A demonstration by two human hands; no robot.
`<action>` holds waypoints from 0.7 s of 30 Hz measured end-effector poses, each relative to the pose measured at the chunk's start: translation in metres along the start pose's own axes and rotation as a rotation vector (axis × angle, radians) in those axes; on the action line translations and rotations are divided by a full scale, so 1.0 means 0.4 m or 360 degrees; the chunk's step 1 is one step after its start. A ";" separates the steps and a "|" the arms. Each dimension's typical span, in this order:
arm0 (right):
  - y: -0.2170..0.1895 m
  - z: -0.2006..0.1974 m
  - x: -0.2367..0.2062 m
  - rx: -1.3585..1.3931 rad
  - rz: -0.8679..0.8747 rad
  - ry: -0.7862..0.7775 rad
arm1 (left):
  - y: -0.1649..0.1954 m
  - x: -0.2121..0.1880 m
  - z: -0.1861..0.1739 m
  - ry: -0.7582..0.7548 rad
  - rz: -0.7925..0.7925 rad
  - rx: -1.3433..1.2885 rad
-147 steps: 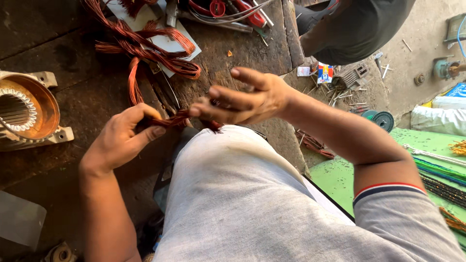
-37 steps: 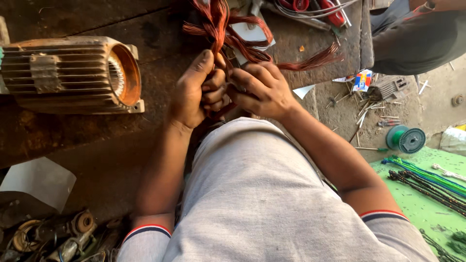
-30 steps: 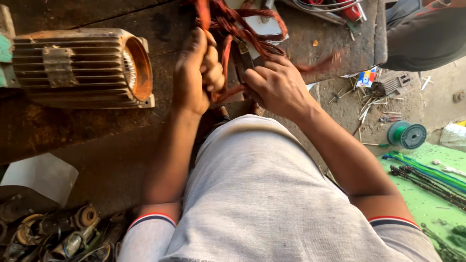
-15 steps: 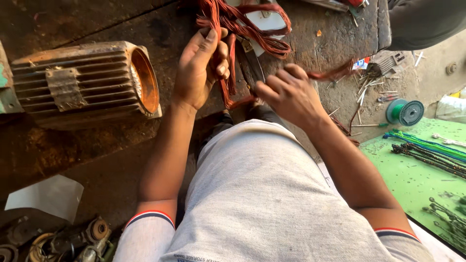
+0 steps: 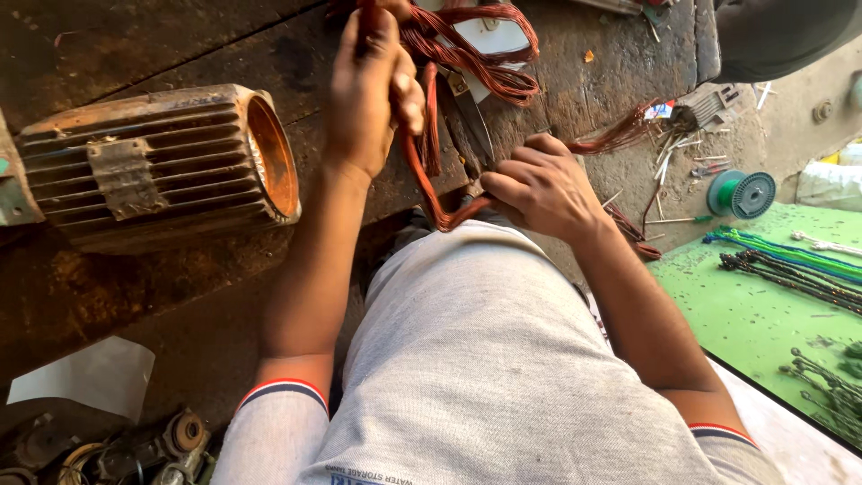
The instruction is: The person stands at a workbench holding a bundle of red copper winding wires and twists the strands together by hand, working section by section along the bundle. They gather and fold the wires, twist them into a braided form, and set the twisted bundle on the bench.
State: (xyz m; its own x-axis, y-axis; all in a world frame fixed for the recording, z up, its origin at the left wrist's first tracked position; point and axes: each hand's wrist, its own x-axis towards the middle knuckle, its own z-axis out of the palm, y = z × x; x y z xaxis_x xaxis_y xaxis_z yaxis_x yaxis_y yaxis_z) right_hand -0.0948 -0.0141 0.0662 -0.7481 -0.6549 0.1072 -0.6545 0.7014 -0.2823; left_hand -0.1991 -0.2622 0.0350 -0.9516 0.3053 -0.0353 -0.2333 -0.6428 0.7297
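From the head camera, a copper winding coil (image 5: 453, 67), reddish bundled strands looped and kinked, lies on the dark workbench (image 5: 135, 36) at twelve o'clock. The left hand (image 5: 370, 90) reaches forward, fingers clenched around one strand bundle. The right hand (image 5: 539, 184), at two o'clock, pinches the bundle's lower bend. A finned motor housing (image 5: 153, 166) sits at nine o'clock.
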 end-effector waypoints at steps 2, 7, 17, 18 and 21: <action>0.001 0.002 -0.002 0.0076 0.0048 -0.0037 | -0.009 0.005 -0.007 -0.0015 0.0209 0.0446; -0.011 -0.013 0.016 -0.0088 0.0235 -0.0249 | -0.004 0.006 -0.005 -0.0107 0.0783 0.0988; -0.058 -0.008 0.127 0.1285 0.0368 0.0279 | -0.009 -0.007 0.198 -0.0019 0.0927 0.1494; -0.063 0.007 0.131 0.1558 0.0621 0.0255 | 0.004 -0.004 0.209 -0.0024 0.1036 0.1509; -0.071 0.032 0.125 0.1360 0.0733 0.0632 | 0.037 0.002 0.231 0.0034 0.1234 0.1708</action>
State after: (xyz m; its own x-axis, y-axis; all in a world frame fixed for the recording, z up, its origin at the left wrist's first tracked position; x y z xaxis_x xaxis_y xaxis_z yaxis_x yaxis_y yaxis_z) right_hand -0.1121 -0.0702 0.0673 -0.9886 -0.1275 0.0799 -0.1178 0.3258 -0.9381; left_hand -0.1847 -0.2065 0.1091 -0.7708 0.0957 0.6298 0.6327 0.2301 0.7394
